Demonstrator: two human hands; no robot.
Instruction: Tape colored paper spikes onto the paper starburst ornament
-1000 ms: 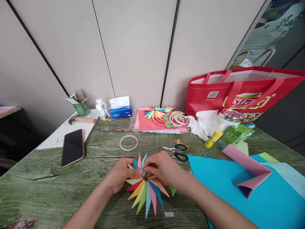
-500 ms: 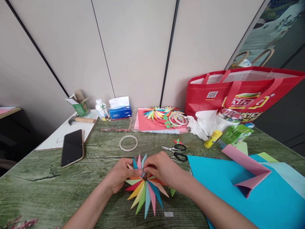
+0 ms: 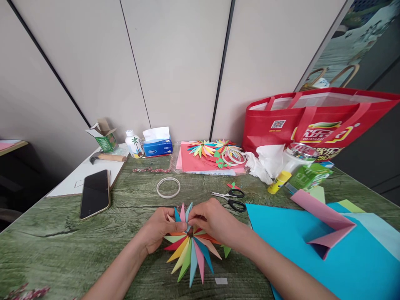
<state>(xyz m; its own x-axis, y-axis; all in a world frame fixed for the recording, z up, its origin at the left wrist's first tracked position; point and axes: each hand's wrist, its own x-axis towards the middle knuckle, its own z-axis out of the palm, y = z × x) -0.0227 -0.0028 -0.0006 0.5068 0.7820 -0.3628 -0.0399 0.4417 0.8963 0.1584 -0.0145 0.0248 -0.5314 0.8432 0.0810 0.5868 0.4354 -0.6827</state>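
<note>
A many-pointed paper star [image 3: 193, 258] of folded coloured spikes is held between my two hands, low over the table's front. My left hand [image 3: 161, 229] grips its upper left side, thumb pressed near the centre. My right hand [image 3: 212, 221] pinches at a pale blue spike close to the centre; its fingertips partly cover the spot. Just beyond the right hand lie black-handled scissors [image 3: 233, 198] with blades apart. A white ring [image 3: 168, 188] rests flat behind the star. Under the star's right side a green paper point [image 3: 226, 251] peeks out.
Blue paper sheets [image 3: 290, 241] with a folded pink strip [image 3: 328, 221] lie at right. Behind them stand a yellow glue stick [image 3: 279, 182] and a red bag [image 3: 275, 121]. At left are a phone [image 3: 95, 194], a hammer [image 3: 108, 157] and a tissue box [image 3: 158, 146]. Finished paper stars [image 3: 202, 148] sit at the back.
</note>
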